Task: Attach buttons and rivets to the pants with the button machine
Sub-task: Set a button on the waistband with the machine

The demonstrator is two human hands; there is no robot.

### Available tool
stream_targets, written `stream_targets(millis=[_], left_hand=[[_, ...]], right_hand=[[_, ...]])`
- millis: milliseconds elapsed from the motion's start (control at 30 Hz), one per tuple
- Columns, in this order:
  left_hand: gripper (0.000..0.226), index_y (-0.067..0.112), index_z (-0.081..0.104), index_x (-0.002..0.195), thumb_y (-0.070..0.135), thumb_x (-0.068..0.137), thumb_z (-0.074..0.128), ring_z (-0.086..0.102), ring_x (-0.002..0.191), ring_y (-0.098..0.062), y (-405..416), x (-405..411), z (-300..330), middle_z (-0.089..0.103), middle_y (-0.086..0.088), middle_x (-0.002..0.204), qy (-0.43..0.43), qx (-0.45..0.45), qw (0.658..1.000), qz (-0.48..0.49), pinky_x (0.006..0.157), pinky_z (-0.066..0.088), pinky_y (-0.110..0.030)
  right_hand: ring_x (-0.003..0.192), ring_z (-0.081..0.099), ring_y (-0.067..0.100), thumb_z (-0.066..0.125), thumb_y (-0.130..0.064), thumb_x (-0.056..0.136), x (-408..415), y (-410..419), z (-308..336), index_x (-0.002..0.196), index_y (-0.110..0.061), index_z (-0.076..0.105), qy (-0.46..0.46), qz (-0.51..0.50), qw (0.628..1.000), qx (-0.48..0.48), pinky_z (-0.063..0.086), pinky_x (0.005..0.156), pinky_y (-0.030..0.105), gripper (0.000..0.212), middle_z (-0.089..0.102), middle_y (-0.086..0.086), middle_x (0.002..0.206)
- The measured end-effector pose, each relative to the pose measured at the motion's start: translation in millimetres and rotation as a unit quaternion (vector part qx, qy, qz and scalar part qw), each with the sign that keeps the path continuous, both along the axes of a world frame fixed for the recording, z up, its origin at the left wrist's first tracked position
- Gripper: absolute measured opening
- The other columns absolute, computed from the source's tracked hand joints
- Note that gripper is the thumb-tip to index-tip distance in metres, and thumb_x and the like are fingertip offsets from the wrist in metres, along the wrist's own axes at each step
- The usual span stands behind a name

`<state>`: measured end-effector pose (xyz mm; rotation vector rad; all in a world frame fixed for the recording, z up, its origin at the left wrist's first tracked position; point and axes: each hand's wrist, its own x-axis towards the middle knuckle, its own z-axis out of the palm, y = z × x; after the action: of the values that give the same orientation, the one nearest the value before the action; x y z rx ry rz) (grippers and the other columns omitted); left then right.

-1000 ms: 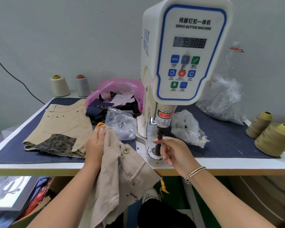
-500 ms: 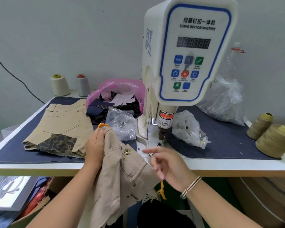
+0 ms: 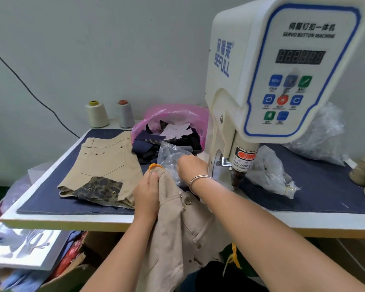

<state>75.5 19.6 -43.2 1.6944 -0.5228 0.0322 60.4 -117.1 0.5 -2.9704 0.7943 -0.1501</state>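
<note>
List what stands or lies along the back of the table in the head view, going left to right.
Cream thread cone → grey thread cone → pink bag of fabric scraps → button machine → clear plastic bag by the wall.

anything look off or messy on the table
Nothing is damaged or spilled. The only untidy spot is the pink bag behind the folded pants, gaping open with fabric scraps heaped over its edge onto the mat.

On the table (image 3: 135, 218), the button machine (image 3: 272, 81) stands at 2 o'clock, folded pants (image 3: 105, 165) at 10, thread cones (image 3: 97, 114) behind them.
</note>
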Motion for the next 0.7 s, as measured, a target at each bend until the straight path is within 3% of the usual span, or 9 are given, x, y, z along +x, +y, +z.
stream_targets(millis=[200, 400, 567, 700], left_hand=[[0.033, 0.017, 0.045, 0.069, 0.04, 0.087, 0.031, 0.043, 0.061, -0.008, -2.0, 2.7, -3.0, 0.048, 0.0, 0.065, -0.011, -0.003, 1.0, 0.004, 0.057, 0.034, -0.022], [0.031, 0.019, 0.044, 0.067, 0.039, 0.087, 0.032, 0.041, 0.058, -0.008, -2.1, 2.1, -3.0, 0.046, 0.001, 0.062, -0.019, -0.002, 1.0, 0.011, 0.053, 0.032, -0.016], [0.033, 0.014, 0.047, 0.07, 0.038, 0.087, 0.032, 0.043, 0.06, -0.01, -2.5, 1.1, -1.4, 0.049, -0.002, 0.065, -0.023, -0.001, 1.0, 0.012, 0.055, 0.033, -0.016], [0.038, 0.008, 0.049, 0.073, 0.039, 0.087, 0.032, 0.043, 0.061, -0.011, -3.1, 0.4, -0.9, 0.049, -0.003, 0.065, -0.025, 0.004, 1.0, 0.018, 0.055, 0.033, -0.015]], right_hand=[[0.103, 0.061, 0.028, 0.045, -0.004, 0.091, 6.0, 3.4, -19.6, 0.111, -0.013, 0.063, -0.029, 0.018, 0.998, -0.062, 0.04, 0.07, 0.031, 0.028, 0.064, 0.008, 0.11], [0.099, 0.062, 0.027, 0.047, 0.001, 0.086, 8.4, 1.7, -17.3, 0.105, -0.013, 0.062, -0.014, 0.036, 0.996, -0.081, 0.038, 0.067, 0.031, 0.028, 0.065, 0.006, 0.105], [0.105, 0.061, 0.028, 0.047, -0.007, 0.091, 14.0, -1.0, -14.1, 0.11, -0.013, 0.063, -0.015, 0.01, 0.999, -0.042, 0.037, 0.07, 0.03, 0.026, 0.064, 0.007, 0.113], [0.094, 0.062, 0.03, 0.047, -0.019, 0.089, 11.7, -5.2, -12.1, 0.1, -0.016, 0.068, -0.061, -0.034, 0.996, 0.051, 0.039, 0.069, 0.029, 0.024, 0.066, 0.008, 0.104]])
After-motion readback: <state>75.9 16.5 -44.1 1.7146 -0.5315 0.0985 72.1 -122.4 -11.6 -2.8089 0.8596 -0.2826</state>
